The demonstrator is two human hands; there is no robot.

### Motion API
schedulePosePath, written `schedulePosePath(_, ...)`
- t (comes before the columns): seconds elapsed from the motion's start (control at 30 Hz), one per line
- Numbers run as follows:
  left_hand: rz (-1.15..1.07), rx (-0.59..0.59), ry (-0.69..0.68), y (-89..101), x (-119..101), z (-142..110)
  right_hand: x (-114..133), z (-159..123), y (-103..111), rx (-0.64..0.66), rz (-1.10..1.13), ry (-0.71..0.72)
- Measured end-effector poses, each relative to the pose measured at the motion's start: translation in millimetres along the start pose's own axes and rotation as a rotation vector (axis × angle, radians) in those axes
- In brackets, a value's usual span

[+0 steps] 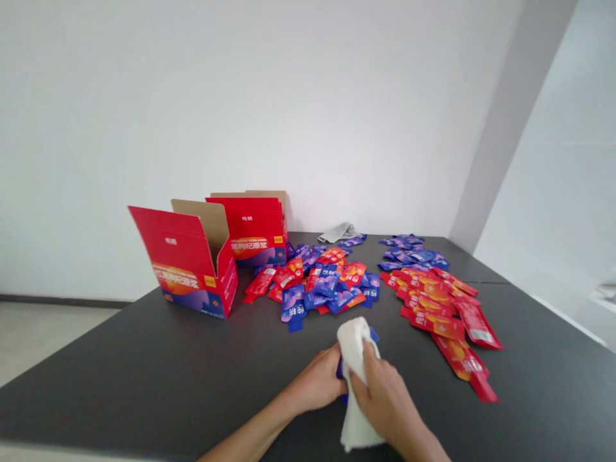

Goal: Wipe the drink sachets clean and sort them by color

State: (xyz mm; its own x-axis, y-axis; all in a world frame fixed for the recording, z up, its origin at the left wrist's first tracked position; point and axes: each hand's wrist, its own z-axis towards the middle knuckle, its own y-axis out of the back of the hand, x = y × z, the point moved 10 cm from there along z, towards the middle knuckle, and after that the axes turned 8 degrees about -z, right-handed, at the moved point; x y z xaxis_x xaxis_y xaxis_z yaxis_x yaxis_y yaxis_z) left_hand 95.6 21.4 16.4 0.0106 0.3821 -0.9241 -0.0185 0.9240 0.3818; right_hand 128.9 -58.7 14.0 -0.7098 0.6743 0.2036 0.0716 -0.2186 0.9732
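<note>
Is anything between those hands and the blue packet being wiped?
Only the white cloth: the right hand presses it over the blue packet, while the left hand grips the packet directly from the side.

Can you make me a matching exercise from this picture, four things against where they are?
Things:
1. white cloth
2. open red boxes
3. mixed red and blue packets
4. grey cloth

Places:
A. far edge by the wall
B. middle of the table
C. in both hands
D. left side of the table

Pairs: 1-C, 2-D, 3-B, 4-A
</note>
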Motion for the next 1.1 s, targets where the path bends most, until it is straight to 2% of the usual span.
schedulePosePath(0.07,-0.036,0.003,-0.064,-0.6,-5.3,0.4,7.8,0.0,2.8,0.025,-0.009,0.061)
schedulePosePath(0.1,-0.042,0.002,-0.065,-0.7,-4.9,0.4,4.6,2.4,5.5,0.027,-0.033,0.038)
schedulePosePath(0.23,-0.063,0.03,0.078,-1.1,13.0,-2.2,-44.6,18.9,16.2,0.039,-0.1,-0.226)
schedulePosePath(0.3,-0.113,0.01,0.113,7.9,19.2,-3.2,-72.3,22.8,14.8,0.056,-0.066,-0.33)
schedulePosePath(0.37,-0.151,-0.128,0.089,36.5,19.0,-1.5,-90.9,22.9,8.8,0.068,-0.02,-0.371)
schedulePosePath(0.47,-0.032,-0.501,0.025,109.9,9.5,-1.7,-101.2,20.3,-0.9,0.065,0.02,-0.352)
schedulePosePath(0.57,0.086,-0.669,0.031,167.4,2.5,4.3,-101.3,18.6,-4.8,0.046,0.033,-0.329)
schedulePosePath(0.63,0.183,-0.76,0.051,193.6,0.3,6.3,-100.1,18.9,-5.1,0.035,0.048,-0.321)
schedulePosePath(0.7,0.28,-0.824,0.056,203.3,-1.7,6.2,-100.4,19.1,-3.5,0.01,0.082,-0.319)
schedulePosePath(0.77,0.383,-0.843,0.018,195.7,-7.0,7.4,-103.5,18.3,-0.2,-0.033,0.159,-0.321)
schedulePosePath(0.87,0.62,-0.761,-0.135,157.5,-27.7,22.1,-115.2,12.7,11.6,-0.172,0.407,-0.327)
schedulePosePath(0.97,0.712,-0.542,-0.273,102.3,-44.9,58.6,-145.5,-7.3,34.6,-0.477,0.678,-0.431)
schedulePosePath(1.1,0.707,-0.15,-0.369,14.1,-54.6,123.5,-188.1,-52.9,51.2,-0.915,0.861,-0.68)
